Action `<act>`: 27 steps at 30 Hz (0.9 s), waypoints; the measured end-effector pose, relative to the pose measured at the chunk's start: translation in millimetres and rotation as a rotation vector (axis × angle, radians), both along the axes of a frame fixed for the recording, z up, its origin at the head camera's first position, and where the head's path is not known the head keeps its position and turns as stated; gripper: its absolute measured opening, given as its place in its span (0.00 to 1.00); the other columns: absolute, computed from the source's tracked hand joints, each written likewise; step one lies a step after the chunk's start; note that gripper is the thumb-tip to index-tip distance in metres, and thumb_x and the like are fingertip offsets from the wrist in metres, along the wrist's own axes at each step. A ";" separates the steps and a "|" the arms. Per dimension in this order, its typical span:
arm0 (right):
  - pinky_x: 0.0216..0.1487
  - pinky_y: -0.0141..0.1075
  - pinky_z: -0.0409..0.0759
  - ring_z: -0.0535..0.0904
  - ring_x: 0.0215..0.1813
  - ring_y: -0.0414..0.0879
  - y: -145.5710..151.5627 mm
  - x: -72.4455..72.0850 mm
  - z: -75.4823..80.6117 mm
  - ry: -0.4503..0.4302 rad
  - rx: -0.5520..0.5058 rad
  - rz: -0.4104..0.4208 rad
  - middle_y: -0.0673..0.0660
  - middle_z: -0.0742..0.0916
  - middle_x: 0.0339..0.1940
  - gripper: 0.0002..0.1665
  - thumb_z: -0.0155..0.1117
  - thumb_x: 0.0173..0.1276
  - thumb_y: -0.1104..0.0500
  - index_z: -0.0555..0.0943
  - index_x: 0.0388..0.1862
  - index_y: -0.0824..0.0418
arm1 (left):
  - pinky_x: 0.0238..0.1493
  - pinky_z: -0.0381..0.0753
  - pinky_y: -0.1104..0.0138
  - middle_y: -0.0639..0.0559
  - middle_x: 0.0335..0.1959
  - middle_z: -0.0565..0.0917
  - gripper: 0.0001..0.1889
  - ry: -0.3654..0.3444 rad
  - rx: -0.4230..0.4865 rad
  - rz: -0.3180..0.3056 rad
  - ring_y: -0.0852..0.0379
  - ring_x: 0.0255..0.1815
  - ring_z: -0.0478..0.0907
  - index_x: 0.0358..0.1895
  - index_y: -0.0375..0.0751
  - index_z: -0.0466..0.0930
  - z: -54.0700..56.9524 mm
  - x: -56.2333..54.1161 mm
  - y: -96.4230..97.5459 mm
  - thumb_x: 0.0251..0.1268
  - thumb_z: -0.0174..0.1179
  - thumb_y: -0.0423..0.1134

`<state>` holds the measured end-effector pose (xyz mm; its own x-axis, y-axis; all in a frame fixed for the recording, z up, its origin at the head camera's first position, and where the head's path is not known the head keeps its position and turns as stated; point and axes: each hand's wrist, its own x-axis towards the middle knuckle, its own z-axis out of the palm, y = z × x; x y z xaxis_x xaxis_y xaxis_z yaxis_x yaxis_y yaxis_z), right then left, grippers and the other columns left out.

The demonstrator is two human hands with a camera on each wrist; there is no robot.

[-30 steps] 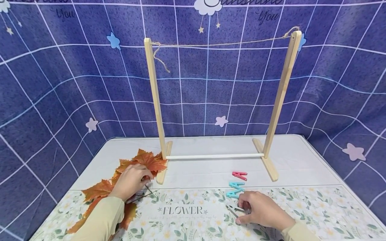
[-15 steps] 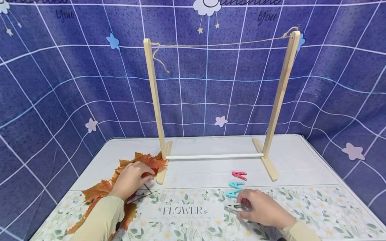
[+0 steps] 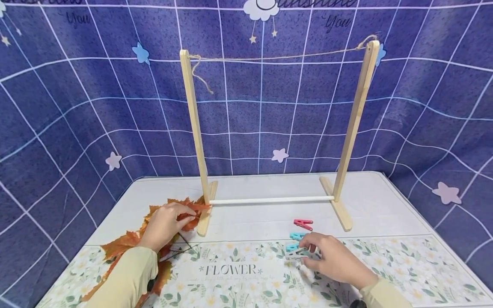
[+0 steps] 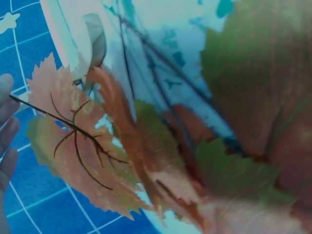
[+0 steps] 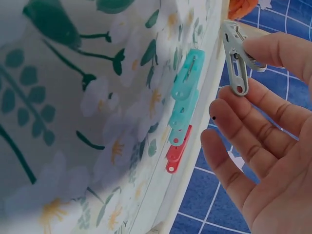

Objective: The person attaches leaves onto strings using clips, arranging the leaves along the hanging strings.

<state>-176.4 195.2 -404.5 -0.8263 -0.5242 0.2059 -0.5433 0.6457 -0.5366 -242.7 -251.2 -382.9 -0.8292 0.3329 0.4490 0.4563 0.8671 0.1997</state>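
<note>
My left hand [image 3: 165, 224] pinches the thin dark stem of an orange-green artificial maple leaf [image 4: 80, 141], whose underside shows in the left wrist view. Beneath it, a pile of orange and green leaves [image 3: 121, 244] lies along the table's left side. Between thumb and fingers of my right hand [image 3: 334, 259] is a grey clothespin [image 5: 236, 61], close over the floral cloth. Just beyond it lie two teal clothespins [image 5: 188, 78] and a red clothespin [image 3: 304, 224], in a rough row.
A wooden stand rises at the back, with a left post [image 3: 195, 128], a right post [image 3: 355, 124] and a white crossbar [image 3: 269, 200]. Twine [image 3: 277, 57] spans the post tops, a loose end hanging at left. A purple-blue grid curtain [image 3: 246, 115] encloses the table [image 3: 265, 222].
My right hand has lifted the grey clothespin slightly from the cloth and its jaws have turned. My left hand has raised a leaf by its stem and shifted a little left.
</note>
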 end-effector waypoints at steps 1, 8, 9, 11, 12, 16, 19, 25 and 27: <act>0.36 0.36 0.79 0.79 0.40 0.39 -0.1 0.0 0.2 0.005 -0.004 0.001 0.44 0.85 0.40 0.13 0.74 0.65 0.55 0.84 0.47 0.55 | 0.46 0.83 0.50 0.52 0.38 0.90 0.09 0.019 -0.010 -0.011 0.48 0.41 0.86 0.41 0.46 0.92 1.6 -0.5 -0.2 0.57 0.75 0.33; 0.36 0.35 0.79 0.80 0.40 0.40 -0.4 -3.0 2.7 0.017 -0.031 0.000 0.45 0.86 0.42 0.12 0.73 0.66 0.57 0.84 0.47 0.56 | 0.48 0.82 0.48 0.53 0.35 0.90 0.09 0.115 -0.053 -0.079 0.50 0.39 0.87 0.37 0.48 0.93 21.7 -3.1 1.8 0.52 0.77 0.33; 0.36 0.35 0.79 0.80 0.40 0.40 -0.4 -3.2 2.9 0.018 -0.034 -0.002 0.45 0.86 0.42 0.12 0.73 0.66 0.57 0.84 0.47 0.56 | 0.47 0.82 0.48 0.53 0.35 0.91 0.09 0.119 -0.054 -0.079 0.49 0.39 0.87 0.37 0.48 0.93 24.9 -3.7 2.6 0.51 0.77 0.33; 0.36 0.35 0.79 0.80 0.40 0.40 -0.6 -3.1 3.4 0.019 -0.039 -0.005 0.46 0.86 0.42 0.12 0.73 0.66 0.57 0.84 0.47 0.56 | 0.46 0.82 0.48 0.53 0.34 0.90 0.09 0.130 -0.065 -0.072 0.49 0.38 0.86 0.36 0.47 0.93 30.6 -4.9 4.0 0.51 0.77 0.33; 0.36 0.35 0.80 0.80 0.40 0.40 -0.7 -3.0 3.5 0.021 -0.040 -0.005 0.45 0.86 0.42 0.12 0.73 0.66 0.57 0.84 0.47 0.56 | 0.45 0.82 0.48 0.52 0.33 0.90 0.09 0.143 -0.069 -0.070 0.48 0.37 0.86 0.36 0.46 0.93 33.1 -5.9 4.7 0.51 0.78 0.32; 0.36 0.35 0.80 0.80 0.41 0.41 -1.8 -2.4 4.3 0.023 -0.043 0.000 0.45 0.85 0.43 0.12 0.73 0.67 0.57 0.83 0.47 0.56 | 0.39 0.81 0.49 0.50 0.30 0.90 0.10 0.204 -0.071 -0.072 0.48 0.32 0.84 0.35 0.44 0.92 42.6 -6.8 5.4 0.49 0.78 0.30; 0.37 0.35 0.80 0.80 0.41 0.42 -2.5 -1.8 5.2 0.032 -0.050 0.007 0.45 0.85 0.43 0.12 0.72 0.67 0.57 0.83 0.47 0.56 | 0.39 0.80 0.51 0.50 0.30 0.89 0.10 0.244 -0.072 -0.079 0.51 0.29 0.84 0.35 0.44 0.91 49.4 -6.7 6.1 0.48 0.78 0.29; 0.37 0.37 0.80 0.80 0.41 0.44 -2.3 -1.2 9.3 0.044 -0.068 0.003 0.47 0.85 0.42 0.12 0.72 0.67 0.57 0.83 0.48 0.57 | 0.49 0.76 0.52 0.51 0.30 0.90 0.08 0.297 -0.046 -0.110 0.50 0.34 0.86 0.34 0.43 0.91 65.7 -5.8 10.4 0.50 0.78 0.32; 0.38 0.37 0.80 0.80 0.40 0.44 -1.9 -1.8 12.1 0.061 -0.075 0.001 0.47 0.85 0.42 0.12 0.72 0.67 0.57 0.83 0.48 0.57 | 0.49 0.75 0.52 0.51 0.30 0.90 0.08 0.309 -0.047 -0.124 0.50 0.34 0.86 0.34 0.44 0.91 72.6 -4.0 12.9 0.50 0.78 0.32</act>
<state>-178.3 193.4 -392.4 -0.8106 -0.5061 0.2945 -0.5769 0.6041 -0.5498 -246.7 -238.3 -310.3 -0.6080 0.4493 0.6545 0.5917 0.8061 -0.0037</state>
